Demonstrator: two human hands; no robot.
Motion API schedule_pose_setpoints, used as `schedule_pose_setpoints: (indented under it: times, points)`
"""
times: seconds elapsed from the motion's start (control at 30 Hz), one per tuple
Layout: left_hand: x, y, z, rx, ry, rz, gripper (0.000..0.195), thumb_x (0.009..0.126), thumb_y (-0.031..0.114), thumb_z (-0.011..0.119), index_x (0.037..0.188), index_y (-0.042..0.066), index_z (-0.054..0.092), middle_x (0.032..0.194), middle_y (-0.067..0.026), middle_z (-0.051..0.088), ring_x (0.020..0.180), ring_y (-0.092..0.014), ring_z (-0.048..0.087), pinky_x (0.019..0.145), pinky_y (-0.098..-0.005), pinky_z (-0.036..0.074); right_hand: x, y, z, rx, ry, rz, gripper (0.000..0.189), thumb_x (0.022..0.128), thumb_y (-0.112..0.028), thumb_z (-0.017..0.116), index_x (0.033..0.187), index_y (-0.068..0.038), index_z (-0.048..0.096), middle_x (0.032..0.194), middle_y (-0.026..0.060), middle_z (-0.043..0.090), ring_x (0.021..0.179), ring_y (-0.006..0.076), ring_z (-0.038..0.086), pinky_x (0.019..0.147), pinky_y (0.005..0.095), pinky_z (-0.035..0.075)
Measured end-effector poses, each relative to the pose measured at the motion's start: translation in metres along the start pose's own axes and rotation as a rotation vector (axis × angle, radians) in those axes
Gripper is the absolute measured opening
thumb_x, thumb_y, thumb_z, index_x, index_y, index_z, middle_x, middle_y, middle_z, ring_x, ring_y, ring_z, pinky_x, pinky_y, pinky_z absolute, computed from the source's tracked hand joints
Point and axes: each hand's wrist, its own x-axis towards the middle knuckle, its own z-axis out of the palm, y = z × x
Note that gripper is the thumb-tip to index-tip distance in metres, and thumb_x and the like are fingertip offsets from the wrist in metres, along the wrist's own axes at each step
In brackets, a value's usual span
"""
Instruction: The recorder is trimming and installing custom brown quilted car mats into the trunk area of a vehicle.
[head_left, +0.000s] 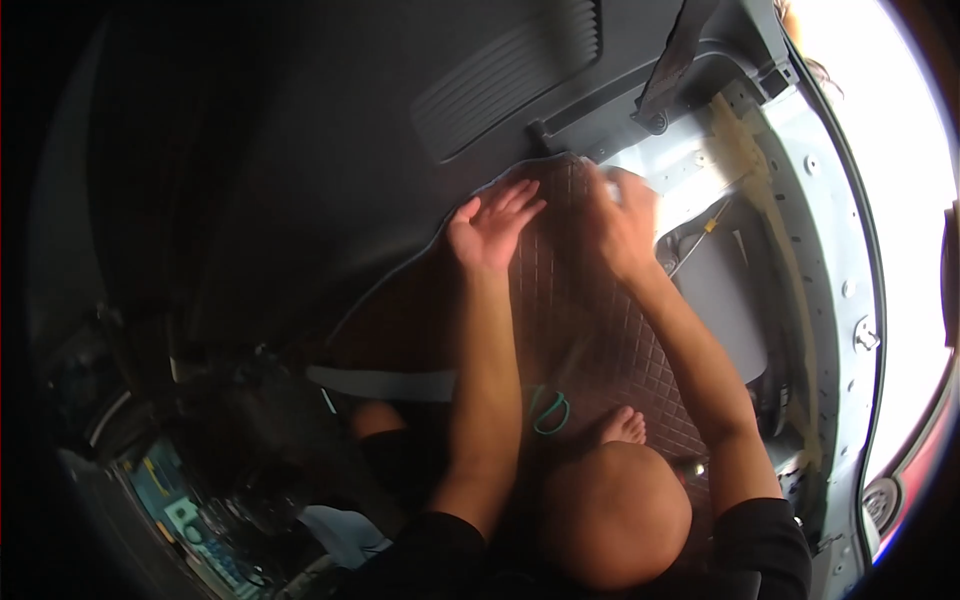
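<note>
A dark brown quilted mat (544, 262) with stitched squares covers the vehicle floor in front of me. Its pale-trimmed edge runs along the black side trim panel (352, 187). My left hand (491, 225) is over the mat beside that edge, palm partly turned up and fingers apart, with nothing in it. At the mat's upper corner, close to the bare painted metal, is my right hand (626, 217). It is blurred, and its fingertips meet or nearly meet the mat's edge. A small whitish patch shows between its fingers; I cannot tell whether it is a held thing.
A ribbed vent (510, 75) and a seat belt (671, 64) are at the top. The metal door sill (832, 247) curves down the right side. Green cord (551, 412) lies on the mat near my bare foot (624, 426). Tools in a case (187, 517) sit lower left.
</note>
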Motion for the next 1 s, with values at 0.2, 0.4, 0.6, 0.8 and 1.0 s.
schedule_pose_setpoints:
  times: [0.2,0.4,0.6,0.8,1.0]
  points:
    - [0.009,0.009,-0.002,-0.063,0.024,-0.106,0.065,0.095,0.019,0.044,0.144,-0.014,0.016,0.154,-0.0316,0.018,0.146,-0.045,0.014,0.118,-0.0611,0.014,0.044,-0.016,0.04,-0.161,-0.264,-0.259,0.056,0.09,-0.019,0.051,0.145,-0.011,0.04,0.108,0.015,0.063,0.092,0.0274,0.068,0.071,0.0393,0.054]
    - [-0.008,-0.018,0.004,0.39,0.104,0.093,0.07,0.092,0.03,0.06,0.141,-0.008,0.027,0.144,-0.0272,0.037,0.139,-0.037,0.034,0.114,-0.0594,0.025,0.045,-0.02,0.027,-0.169,-0.168,-0.244,0.035,0.089,-0.017,0.052,0.123,-0.008,0.053,0.078,0.0127,0.067,0.065,0.0328,0.068,0.057,0.0435,0.054]
    - [-0.038,-0.04,-0.026,0.706,0.203,0.229,0.034,0.096,0.029,0.061,0.119,0.004,0.053,0.113,-0.0134,0.059,0.108,-0.026,0.059,0.09,-0.044,0.052,-0.007,-0.003,0.019,-0.044,-0.032,-0.256,0.031,0.086,-0.012,0.06,0.116,-0.006,0.059,0.078,0.0101,0.066,0.058,0.032,0.063,0.053,0.0423,0.05]
    - [-0.056,-0.04,-0.073,0.897,0.16,0.151,0.031,0.097,0.035,0.061,0.112,0.009,0.057,0.104,-0.0067,0.063,0.09,-0.021,0.064,0.073,-0.0331,0.05,-0.15,-0.096,-0.026,0.34,-0.343,-0.151,0.024,0.095,-0.023,0.055,0.113,-0.007,0.054,0.067,0.0116,0.062,0.048,0.0315,0.061,0.044,0.0442,0.049]
    - [-0.048,-0.031,-0.077,0.805,0.176,0.099,0.027,0.095,0.033,0.065,0.107,0.01,0.058,0.098,-0.0055,0.063,0.087,-0.019,0.062,0.071,-0.0313,0.049,-0.251,-0.133,0.014,0.094,-0.879,-0.23,0.047,0.093,-0.029,0.054,0.134,-0.009,0.044,0.068,0.0101,0.065,0.052,0.025,0.064,0.046,0.0424,0.051]
